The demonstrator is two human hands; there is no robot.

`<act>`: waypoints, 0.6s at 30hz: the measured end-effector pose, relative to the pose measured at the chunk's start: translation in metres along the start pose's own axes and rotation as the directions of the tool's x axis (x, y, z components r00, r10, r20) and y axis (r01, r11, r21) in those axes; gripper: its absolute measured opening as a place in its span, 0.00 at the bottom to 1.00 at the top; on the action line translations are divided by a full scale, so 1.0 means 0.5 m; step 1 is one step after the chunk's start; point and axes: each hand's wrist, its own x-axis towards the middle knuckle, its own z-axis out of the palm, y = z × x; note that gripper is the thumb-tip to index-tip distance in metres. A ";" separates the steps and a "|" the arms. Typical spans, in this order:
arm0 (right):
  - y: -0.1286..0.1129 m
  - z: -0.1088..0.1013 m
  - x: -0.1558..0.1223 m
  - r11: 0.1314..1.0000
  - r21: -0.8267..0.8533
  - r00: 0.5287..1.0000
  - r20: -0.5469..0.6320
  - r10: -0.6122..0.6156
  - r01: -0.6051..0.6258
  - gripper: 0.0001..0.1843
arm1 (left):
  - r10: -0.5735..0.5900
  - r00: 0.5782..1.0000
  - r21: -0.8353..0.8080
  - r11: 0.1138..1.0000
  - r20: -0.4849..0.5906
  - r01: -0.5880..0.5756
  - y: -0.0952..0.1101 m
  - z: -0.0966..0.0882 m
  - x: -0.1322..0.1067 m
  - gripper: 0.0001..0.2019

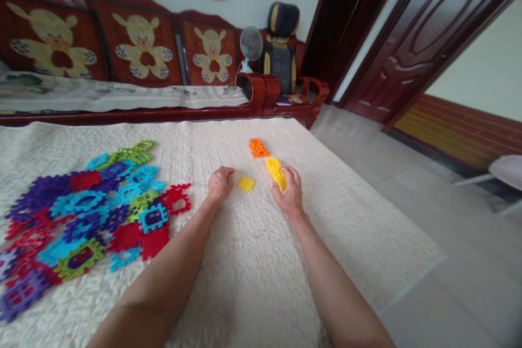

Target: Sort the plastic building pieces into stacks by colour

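Note:
My right hand [290, 191] grips a thick stack of yellow interlocking plastic tiles [275, 172], its fingers on the right side and the thumb in front. To the left of that stack, a single yellow tile [246, 184] with notched edges lies flat on the cloth. My left hand [221, 182] is beside this tile, just left of it and apart from it. Its fingers are curled together, and nothing shows in them. Just beyond the yellow stack sits a pile of orange tiles [258, 148].
A large heap of notched tiles [85, 201] in purple, blue, red and green spreads over the left side. A cream quilted cloth [253, 272] covers the table, whose right edge drops to a tiled floor [391, 174]. Behind stand a wooden sofa [179, 112] and a small fan [251, 43].

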 end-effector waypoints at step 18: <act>-0.095 0.091 0.000 0.970 0.219 0.971 0.187 -0.150 0.108 0.25 | 0.279 0.956 -0.097 0.958 0.086 -0.271 0.013 -0.020 -0.006 0.17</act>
